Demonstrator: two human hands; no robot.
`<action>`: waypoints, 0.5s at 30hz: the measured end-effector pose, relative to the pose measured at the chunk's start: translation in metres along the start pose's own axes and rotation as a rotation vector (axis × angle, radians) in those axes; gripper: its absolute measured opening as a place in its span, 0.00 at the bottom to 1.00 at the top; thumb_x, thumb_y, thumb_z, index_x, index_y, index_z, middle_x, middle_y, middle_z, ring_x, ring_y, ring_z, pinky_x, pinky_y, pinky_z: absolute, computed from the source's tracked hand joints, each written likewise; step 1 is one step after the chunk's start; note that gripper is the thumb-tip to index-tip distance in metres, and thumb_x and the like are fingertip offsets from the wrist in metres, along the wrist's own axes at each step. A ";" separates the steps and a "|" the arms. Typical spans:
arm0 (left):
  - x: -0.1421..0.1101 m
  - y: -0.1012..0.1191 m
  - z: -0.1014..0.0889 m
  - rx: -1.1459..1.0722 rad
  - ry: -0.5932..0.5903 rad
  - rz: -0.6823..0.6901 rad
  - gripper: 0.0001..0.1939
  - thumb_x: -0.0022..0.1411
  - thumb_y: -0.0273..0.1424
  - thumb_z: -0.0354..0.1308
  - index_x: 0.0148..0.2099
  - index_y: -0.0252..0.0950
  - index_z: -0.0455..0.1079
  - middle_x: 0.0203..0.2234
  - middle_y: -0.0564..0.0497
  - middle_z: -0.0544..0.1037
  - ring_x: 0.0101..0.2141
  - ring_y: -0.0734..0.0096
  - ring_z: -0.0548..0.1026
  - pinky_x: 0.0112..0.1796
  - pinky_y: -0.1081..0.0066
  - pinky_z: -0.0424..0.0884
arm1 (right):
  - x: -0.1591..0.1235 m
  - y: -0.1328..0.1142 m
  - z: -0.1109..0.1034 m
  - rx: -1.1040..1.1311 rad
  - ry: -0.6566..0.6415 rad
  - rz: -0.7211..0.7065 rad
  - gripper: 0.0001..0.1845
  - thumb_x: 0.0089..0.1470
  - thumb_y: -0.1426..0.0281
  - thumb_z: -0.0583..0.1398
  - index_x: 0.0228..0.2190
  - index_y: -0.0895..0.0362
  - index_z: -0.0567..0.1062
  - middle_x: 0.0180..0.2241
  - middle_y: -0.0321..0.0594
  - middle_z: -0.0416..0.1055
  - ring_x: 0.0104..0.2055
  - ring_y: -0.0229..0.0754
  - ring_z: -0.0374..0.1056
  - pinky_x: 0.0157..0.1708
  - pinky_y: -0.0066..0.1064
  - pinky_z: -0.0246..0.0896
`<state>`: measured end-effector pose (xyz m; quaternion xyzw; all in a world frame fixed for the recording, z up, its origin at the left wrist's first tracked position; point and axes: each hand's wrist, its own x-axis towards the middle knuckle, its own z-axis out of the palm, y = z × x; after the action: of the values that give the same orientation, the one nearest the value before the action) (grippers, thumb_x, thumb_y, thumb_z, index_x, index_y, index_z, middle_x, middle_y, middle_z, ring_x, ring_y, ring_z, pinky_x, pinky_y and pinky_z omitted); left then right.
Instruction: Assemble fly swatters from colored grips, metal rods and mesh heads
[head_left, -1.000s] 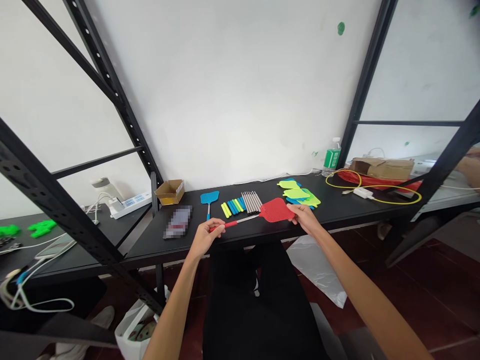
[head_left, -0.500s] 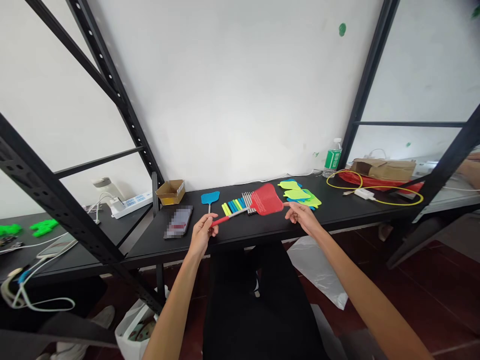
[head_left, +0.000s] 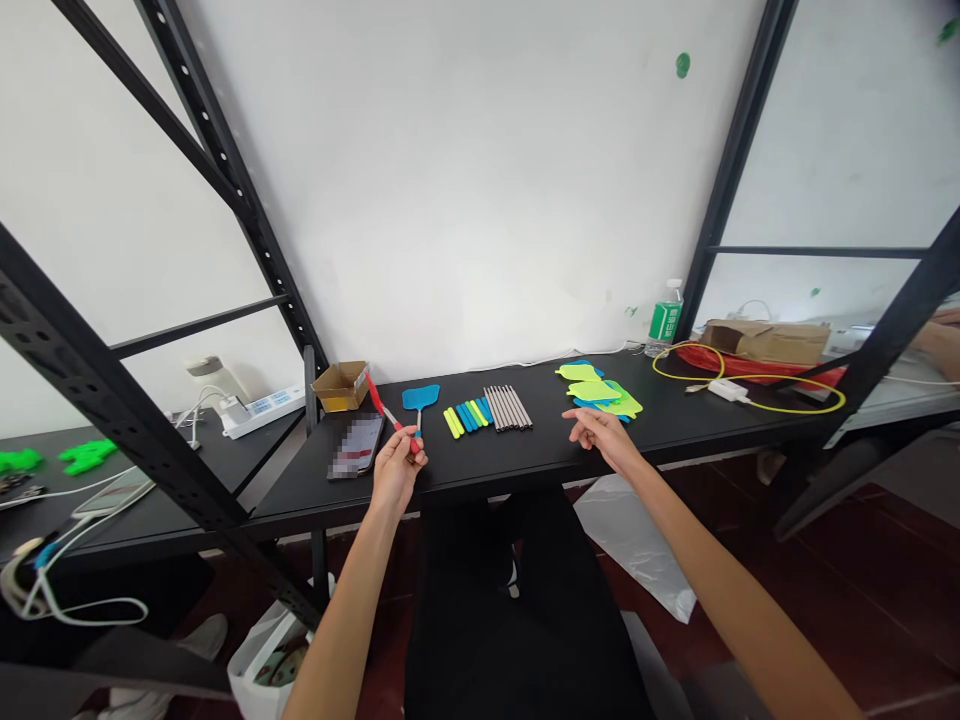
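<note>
Red flyswatter (head_left: 376,393) has swung left since half a second ago, off the metal rods (head_left: 508,408); now edge-on above the black table (head_left: 487,462), long axis slanting away-left, head toward the cardboard box (head_left: 339,390). Left hand (head_left: 396,468) pinches its handle, partly hiding the blue flyswatter (head_left: 421,397) behind, phone (head_left: 358,447) just left; right hand (head_left: 601,436), fingers loose, unladen, near lime and blue swatter heads (head_left: 596,390).

The bare left hand (head_left: 399,468) grips a red, silver-shafted fly swatter (head_left: 375,395). Beyond the grip lies a blue swatter (head_left: 421,397); right of the grip, short yellow and blue tubes (head_left: 466,416), slender grey rods (head_left: 508,408), then the right hand (head_left: 600,435), forefinger extended.
</note>
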<state>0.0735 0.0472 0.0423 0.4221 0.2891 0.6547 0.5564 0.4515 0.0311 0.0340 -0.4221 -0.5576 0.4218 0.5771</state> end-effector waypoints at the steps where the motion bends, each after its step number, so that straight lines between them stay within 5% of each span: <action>1: 0.000 0.000 0.000 -0.002 -0.001 -0.004 0.16 0.52 0.36 0.68 0.41 0.35 0.71 0.25 0.54 0.70 0.22 0.80 0.64 0.27 0.74 0.63 | 0.000 0.000 0.000 0.001 -0.001 0.001 0.23 0.55 0.50 0.60 0.40 0.56 0.80 0.24 0.39 0.74 0.20 0.35 0.59 0.20 0.29 0.49; 15: -0.003 0.001 0.007 0.070 0.018 -0.003 0.17 0.53 0.36 0.67 0.44 0.35 0.72 0.25 0.56 0.69 0.21 0.81 0.63 0.26 0.75 0.62 | 0.001 0.001 0.000 -0.012 0.004 -0.005 0.23 0.54 0.51 0.61 0.38 0.57 0.80 0.23 0.40 0.73 0.20 0.35 0.59 0.20 0.29 0.50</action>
<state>0.0789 0.0439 0.0461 0.4348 0.3174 0.6473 0.5396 0.4511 0.0322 0.0331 -0.4252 -0.5600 0.4159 0.5767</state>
